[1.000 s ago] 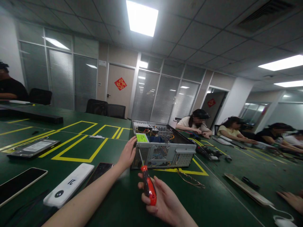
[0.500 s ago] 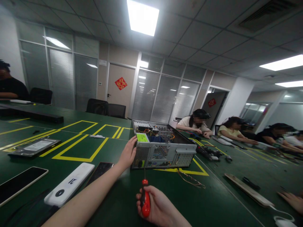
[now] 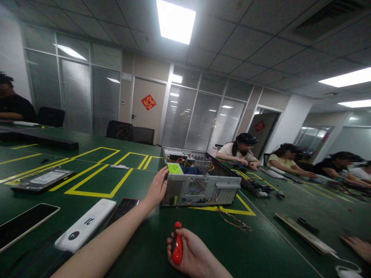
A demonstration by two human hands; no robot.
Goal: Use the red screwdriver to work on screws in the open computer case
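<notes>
An uncovered computer case (image 3: 199, 189) lies on the green table with its rear panel toward me. Cables and parts show inside it, and a yellow-green label (image 3: 174, 168) marks the power supply at its left corner. Against that corner my left hand (image 3: 156, 189) rests with fingers stretched out, the tips at the upper edge. My right hand (image 3: 188, 251) is closed around the red and black handle of a screwdriver (image 3: 177, 247). The screwdriver's shaft points away from me to the lower left of the rear panel; whether its tip touches a screw is too small to tell.
Left of my arm lie a hard drive (image 3: 43, 178), a phone (image 3: 27, 224), a white power bank (image 3: 85, 226) and a dark flat device (image 3: 123, 210). Loose wires (image 3: 234, 219) lie before the case. At right are a long pale bar (image 3: 304, 233) and another person's hand (image 3: 358, 247). Co-workers sit beyond.
Both hands keep nearly the same places. The screwdriver handle has shifted very slightly, and the view has moved by a few pixels.
</notes>
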